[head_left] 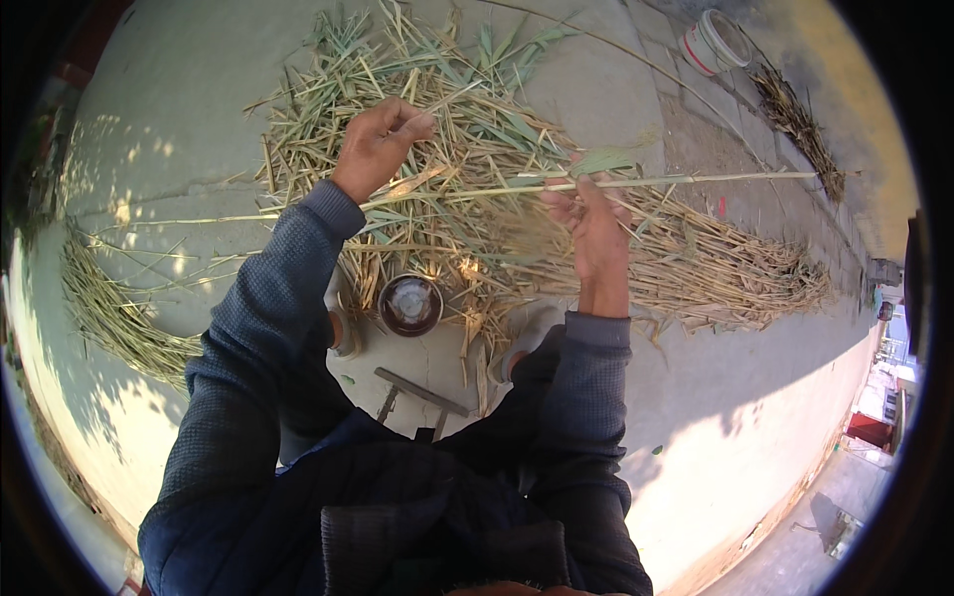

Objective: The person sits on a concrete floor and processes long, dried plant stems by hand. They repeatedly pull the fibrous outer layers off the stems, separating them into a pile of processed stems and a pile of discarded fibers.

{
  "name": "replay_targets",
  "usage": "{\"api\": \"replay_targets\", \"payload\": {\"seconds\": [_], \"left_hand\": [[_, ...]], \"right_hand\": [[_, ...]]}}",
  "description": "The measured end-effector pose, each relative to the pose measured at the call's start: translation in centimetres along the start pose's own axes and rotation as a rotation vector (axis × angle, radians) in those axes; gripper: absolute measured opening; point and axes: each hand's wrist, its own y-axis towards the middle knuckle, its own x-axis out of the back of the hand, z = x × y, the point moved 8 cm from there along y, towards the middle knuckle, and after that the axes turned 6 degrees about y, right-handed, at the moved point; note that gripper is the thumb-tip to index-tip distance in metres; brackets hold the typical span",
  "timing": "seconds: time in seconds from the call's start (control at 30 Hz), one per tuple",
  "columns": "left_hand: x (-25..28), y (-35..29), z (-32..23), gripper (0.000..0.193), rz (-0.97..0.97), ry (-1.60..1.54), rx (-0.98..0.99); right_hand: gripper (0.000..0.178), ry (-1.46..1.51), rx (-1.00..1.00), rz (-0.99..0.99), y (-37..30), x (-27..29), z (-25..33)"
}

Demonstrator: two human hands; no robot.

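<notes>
My right hand (593, 214) is closed around a long, thin, pale reed stalk (696, 180) that runs nearly level across the view. A green leaf (603, 160) shows at the fingers of that hand. Farther left and higher, my left hand (383, 144) is closed in a pinch, with a pale leaf strip (455, 99) sticking out from its fingertips. Both hands are over a big loose heap of dry and green leaves and stems (328, 129). The stalk's left part passes behind my left forearm.
A round dark-rimmed pot (409, 304) stands between my feet, near a small wooden stool (422, 392). Stalks lie bundled at the right (735, 263), and thin greenish stalks (119, 308) at the left. Beyond are a white bucket (715, 45) and a dark twig bundle (800, 119).
</notes>
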Motion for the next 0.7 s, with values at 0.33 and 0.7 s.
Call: {"api": "replay_targets", "payload": {"seconds": [0.33, 0.7], "left_hand": [[-6.9, -3.5, -3.9, 0.03, 0.355, 0.27, -0.331], [-7.2, -3.8, -2.6, 0.026, 0.482, 0.42, -0.331]], "right_hand": [[0.033, 0.191, -0.101, 0.06, 0.1, -1.8, -2.4], [0.034, -0.054, 0.043, -0.051, -0.2, -1.0, -1.5]]}}
